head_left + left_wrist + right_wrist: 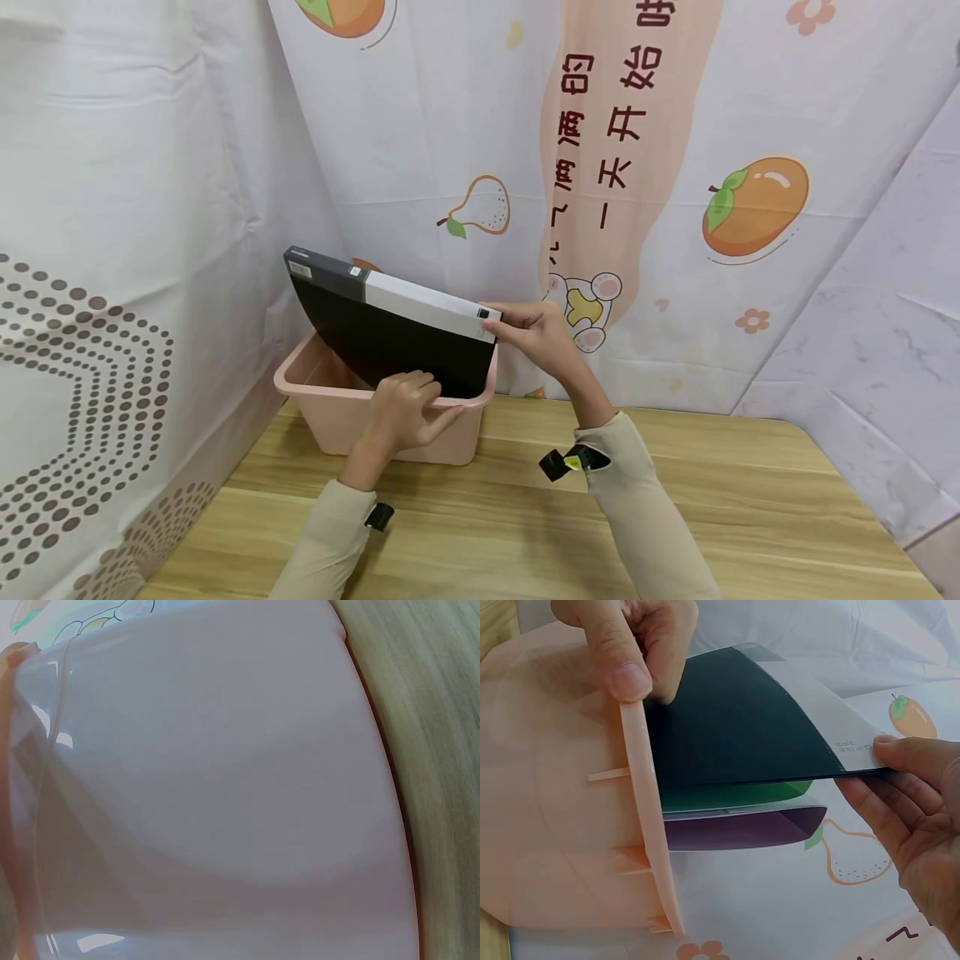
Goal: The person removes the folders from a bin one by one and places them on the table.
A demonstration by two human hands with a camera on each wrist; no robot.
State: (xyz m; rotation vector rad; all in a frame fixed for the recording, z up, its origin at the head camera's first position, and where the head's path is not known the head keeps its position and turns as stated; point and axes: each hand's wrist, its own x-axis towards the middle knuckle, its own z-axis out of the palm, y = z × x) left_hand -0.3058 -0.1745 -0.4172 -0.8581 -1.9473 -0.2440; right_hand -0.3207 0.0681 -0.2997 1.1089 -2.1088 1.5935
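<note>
A black file folder (390, 333) with a white and dark grey spine leans at a slant inside a pink plastic bin (450, 433), its upper part above the rim. My right hand (536, 333) pinches the right end of the spine between thumb and fingers. At the bin's near rim, my left hand (405, 408) grips the edge, thumb outside and fingers curled inward, as the right wrist view shows. Past the black folder in that view, a green folder (742, 796) and a purple folder (742, 831) stick out of the bin. The bin's wall (225, 765) fills most of the left wrist view.
The bin stands on a wood-grain table (525, 517), towards its back left. A printed curtain (420, 108) hangs right behind it, and a dotted white cloth (112, 250) hangs on the left. A marble-patterned sheet (862, 358) lines the right side.
</note>
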